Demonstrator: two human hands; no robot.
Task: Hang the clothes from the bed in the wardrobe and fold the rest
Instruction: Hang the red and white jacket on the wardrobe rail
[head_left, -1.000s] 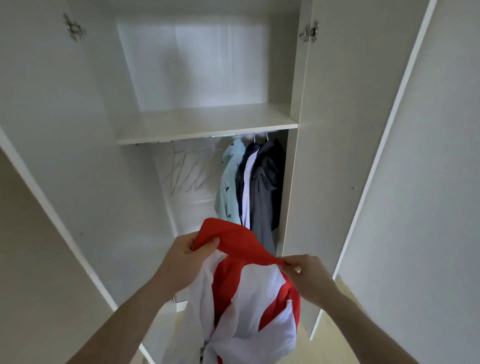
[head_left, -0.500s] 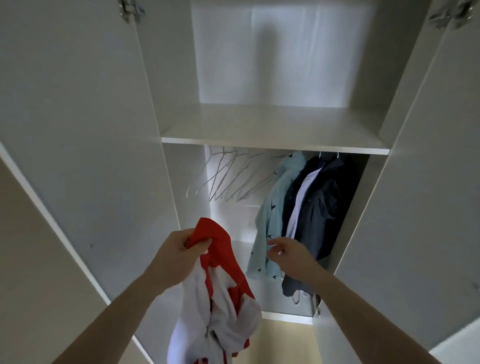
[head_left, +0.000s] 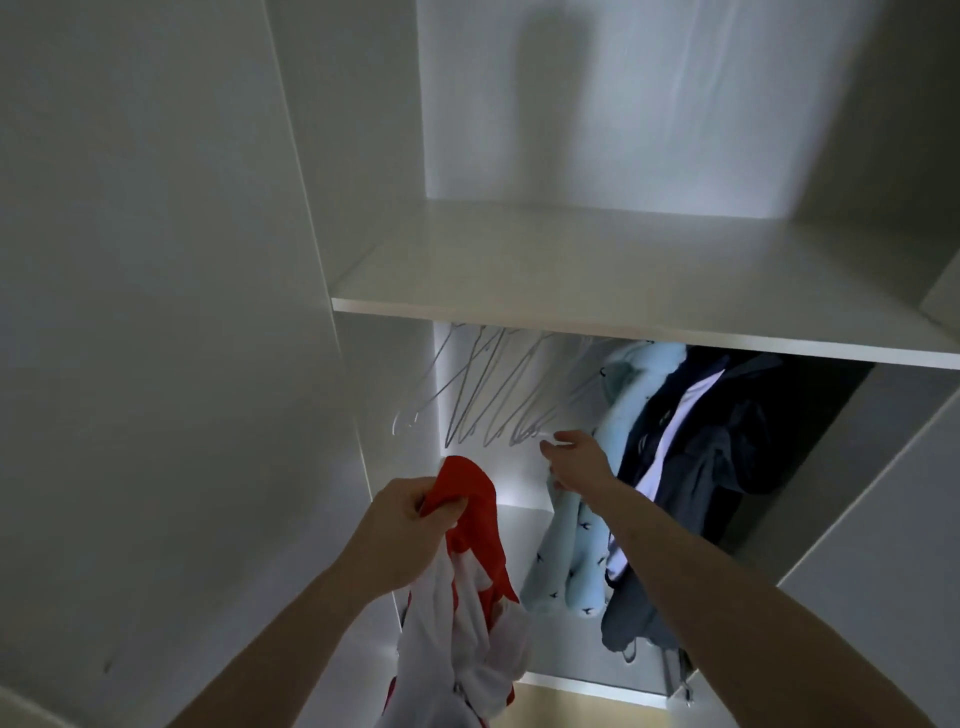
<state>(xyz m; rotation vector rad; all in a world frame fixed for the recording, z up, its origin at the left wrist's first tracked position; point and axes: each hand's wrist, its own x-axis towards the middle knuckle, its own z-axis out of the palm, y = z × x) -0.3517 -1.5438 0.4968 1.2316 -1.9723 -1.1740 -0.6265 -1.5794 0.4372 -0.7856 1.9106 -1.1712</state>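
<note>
My left hand (head_left: 408, 525) grips the red collar part of a red and white garment (head_left: 462, 613), which hangs down bunched in front of the open wardrobe. My right hand (head_left: 576, 460) reaches into the wardrobe with fingers extended. Its fingertips are at the lower end of the nearest of several empty wire hangers (head_left: 493, 400) on the rail under the shelf. Whether they pinch the hanger is unclear. Right of that hand hang a light blue patterned shirt (head_left: 576, 545) and dark garments (head_left: 711, 452).
A white shelf (head_left: 623, 280) spans the wardrobe above the rail. The open left door (head_left: 156, 312) stands close on my left, and the right door (head_left: 883, 519) is at the right edge. The wardrobe floor (head_left: 566, 670) lies below the hanging clothes.
My right hand let go of the red and white garment and rose to the empty hangers. The garment now hangs from my left hand alone. The view moved closer to the wardrobe.
</note>
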